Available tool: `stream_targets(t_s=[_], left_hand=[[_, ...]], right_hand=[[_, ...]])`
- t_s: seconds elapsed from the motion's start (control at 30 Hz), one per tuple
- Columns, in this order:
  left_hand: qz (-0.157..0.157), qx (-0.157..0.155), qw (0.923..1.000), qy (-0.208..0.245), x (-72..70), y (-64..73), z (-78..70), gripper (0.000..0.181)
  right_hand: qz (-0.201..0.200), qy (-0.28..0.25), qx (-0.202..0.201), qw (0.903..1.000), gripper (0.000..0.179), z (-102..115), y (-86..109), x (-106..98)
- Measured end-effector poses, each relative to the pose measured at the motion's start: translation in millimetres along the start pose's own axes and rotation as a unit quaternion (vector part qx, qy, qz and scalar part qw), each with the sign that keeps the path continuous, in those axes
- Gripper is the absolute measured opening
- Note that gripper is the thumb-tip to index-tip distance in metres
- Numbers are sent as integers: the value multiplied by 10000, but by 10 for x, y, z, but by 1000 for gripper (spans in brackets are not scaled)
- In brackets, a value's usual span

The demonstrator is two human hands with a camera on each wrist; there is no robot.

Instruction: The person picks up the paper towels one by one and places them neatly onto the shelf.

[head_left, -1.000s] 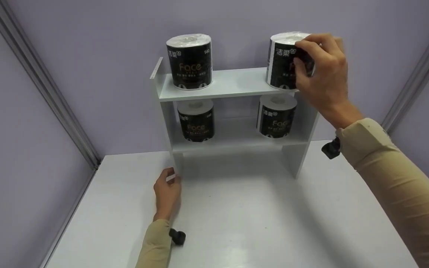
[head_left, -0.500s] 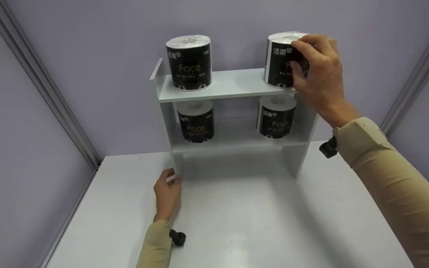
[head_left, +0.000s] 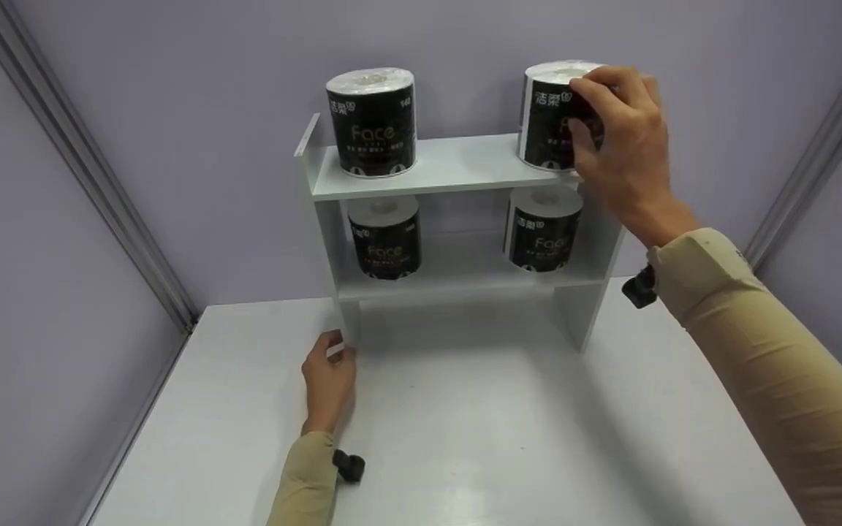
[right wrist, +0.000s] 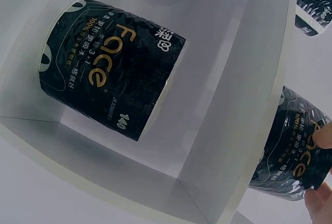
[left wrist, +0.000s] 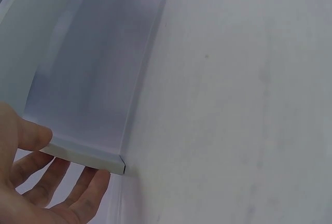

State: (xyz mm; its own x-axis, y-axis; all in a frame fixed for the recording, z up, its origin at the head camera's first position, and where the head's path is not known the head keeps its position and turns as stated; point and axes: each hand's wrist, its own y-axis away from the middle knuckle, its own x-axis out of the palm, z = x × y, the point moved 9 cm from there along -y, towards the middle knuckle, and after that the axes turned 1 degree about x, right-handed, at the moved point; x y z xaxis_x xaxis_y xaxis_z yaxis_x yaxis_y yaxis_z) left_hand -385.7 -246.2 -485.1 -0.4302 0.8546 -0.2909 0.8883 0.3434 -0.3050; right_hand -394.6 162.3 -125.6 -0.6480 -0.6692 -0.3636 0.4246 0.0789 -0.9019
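My right hand (head_left: 626, 139) holds a toilet paper roll (head_left: 544, 124) with a black "Face" wrapper at the right end of the top shelf. Its thumb is on the front and its fingers reach the top rim and far side. In the right wrist view, fingertips (right wrist: 313, 201) press that roll's wrapper. At the lower left, my left hand (head_left: 330, 380) pinches the foot of the white shelf rack's left side panel (left wrist: 85, 156), thumb on one face and fingers on the other. A matching roll (head_left: 373, 124) stands upright at the top shelf's left end.
On the lower shelf (head_left: 465, 285) stand two more rolls, a left one (head_left: 386, 245) and a right one (head_left: 544, 234). The rack rests on a white table (head_left: 457, 416) against a pale wall (head_left: 231, 146). Metal posts (head_left: 99, 183) line the side walls.
The right hand and the roll it holds have shifted slightly left along the top shelf. The left hand stays on the panel, and the other rolls have not moved.
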Motion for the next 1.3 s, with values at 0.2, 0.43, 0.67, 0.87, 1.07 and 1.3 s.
stream_targets(t_s=[0.2,0.43,0.67,0.87,1.07,1.3], left_hand=[[74,-18,10000,60,15,3,-9,34],[94,-3,9999,59,23,0,-3,34],[58,64,10000,19,12,-27,1,32],[102,14,9999,-30,20,-20,19,34],[246,-94,9996,-86,26,-31,24,37],[378,-99,9990,-235,-17,-47,-4,37]], right_hand=[[-50,28,60,10000,41,-28,-1,16],[67,166,99,9998,42,-65,-19,62],[289,197,120,9993,43,-83,-51,82],[512,143,116,9985,44,-84,-58,90],[574,66,184,9982,44,-86,-41,51],[606,61,154,9980,43,-94,-12,11]])
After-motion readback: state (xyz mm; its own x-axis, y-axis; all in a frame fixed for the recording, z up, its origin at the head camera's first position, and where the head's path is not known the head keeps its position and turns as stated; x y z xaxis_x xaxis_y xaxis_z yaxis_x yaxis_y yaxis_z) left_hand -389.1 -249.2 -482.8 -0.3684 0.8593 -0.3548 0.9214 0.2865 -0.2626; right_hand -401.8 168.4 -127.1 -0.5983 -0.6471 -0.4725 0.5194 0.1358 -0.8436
